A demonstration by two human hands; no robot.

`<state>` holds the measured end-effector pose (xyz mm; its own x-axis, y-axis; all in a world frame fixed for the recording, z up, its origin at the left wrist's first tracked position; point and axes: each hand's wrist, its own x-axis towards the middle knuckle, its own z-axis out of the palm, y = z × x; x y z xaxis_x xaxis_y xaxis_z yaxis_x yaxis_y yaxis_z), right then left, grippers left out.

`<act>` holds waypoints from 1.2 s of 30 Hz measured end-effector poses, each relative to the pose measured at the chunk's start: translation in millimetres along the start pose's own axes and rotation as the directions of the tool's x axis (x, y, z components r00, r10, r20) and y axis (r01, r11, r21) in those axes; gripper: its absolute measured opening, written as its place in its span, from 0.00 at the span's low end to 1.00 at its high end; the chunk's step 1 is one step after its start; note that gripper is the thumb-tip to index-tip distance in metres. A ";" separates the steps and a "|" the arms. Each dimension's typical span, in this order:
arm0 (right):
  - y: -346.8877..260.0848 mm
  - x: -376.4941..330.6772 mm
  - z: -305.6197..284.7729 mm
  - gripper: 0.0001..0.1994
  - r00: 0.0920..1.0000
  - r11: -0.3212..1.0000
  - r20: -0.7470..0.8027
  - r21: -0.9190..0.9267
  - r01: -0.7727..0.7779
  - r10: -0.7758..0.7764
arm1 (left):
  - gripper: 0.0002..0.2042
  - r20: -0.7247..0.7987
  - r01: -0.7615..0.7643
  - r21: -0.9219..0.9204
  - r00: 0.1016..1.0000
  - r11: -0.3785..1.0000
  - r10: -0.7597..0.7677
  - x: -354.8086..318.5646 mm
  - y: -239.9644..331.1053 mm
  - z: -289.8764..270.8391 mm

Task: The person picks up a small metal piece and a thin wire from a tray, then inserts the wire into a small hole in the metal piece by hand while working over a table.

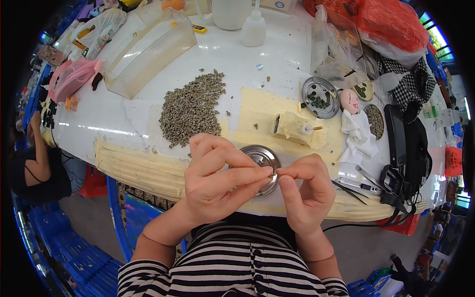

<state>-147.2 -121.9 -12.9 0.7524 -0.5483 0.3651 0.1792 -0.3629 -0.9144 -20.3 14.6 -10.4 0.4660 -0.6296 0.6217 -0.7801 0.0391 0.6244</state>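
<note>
Over a round metal dish at the table's near edge, my two hands meet fingertip to fingertip. My left hand pinches a tiny piece between thumb and forefinger, too small to name. From the other side my right hand has its thumb and forefinger closed at the same spot; what they hold, if anything, is hidden. Beyond my left hand spreads a heap of small grey-brown metallic parts. Past the dish stands a tape-covered block with a small peg sticking out.
Right of the block lie a metal dish of dark green pieces, white tissue, tweezers, a utility knife and a black bag. A clear plastic tray and a white squeeze bottle stand far back. Another person sits at left.
</note>
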 end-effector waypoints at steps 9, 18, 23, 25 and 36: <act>-1.7 -1.3 -0.4 0.10 0.994 0.984 0.003 -0.144 0.109 -0.109 | 0.13 0.002 0.017 -0.006 1.000 1.000 -0.017 -1.0 -1.0 -0.2; 0.1 -0.8 1.1 0.10 0.994 0.981 0.028 -0.158 0.111 -0.108 | 0.13 0.012 -0.019 -0.038 1.000 0.999 0.020 2.1 -1.1 -2.1; -1.5 -0.2 -1.0 0.11 0.994 0.980 0.024 -0.168 0.107 -0.104 | 0.12 0.007 -0.019 -0.040 1.000 0.999 0.020 1.8 -1.3 -1.7; -6.6 4.3 -6.1 0.11 0.991 0.962 -0.015 -0.243 0.126 -0.134 | 0.12 0.012 -0.019 -0.028 1.000 0.999 0.019 1.1 -1.6 -2.4; -5.8 46.1 -30.8 0.11 0.966 0.719 -0.084 -0.685 0.121 -0.243 | 0.12 -0.006 0.018 -0.023 1.000 1.000 -0.018 -0.2 -1.8 -2.7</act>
<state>-133.1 -168.3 14.6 0.6300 -0.5053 0.5897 -0.2140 -0.8429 -0.4936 -17.9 16.8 -10.4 0.4827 -0.6255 0.6130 -0.7618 0.0454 0.6462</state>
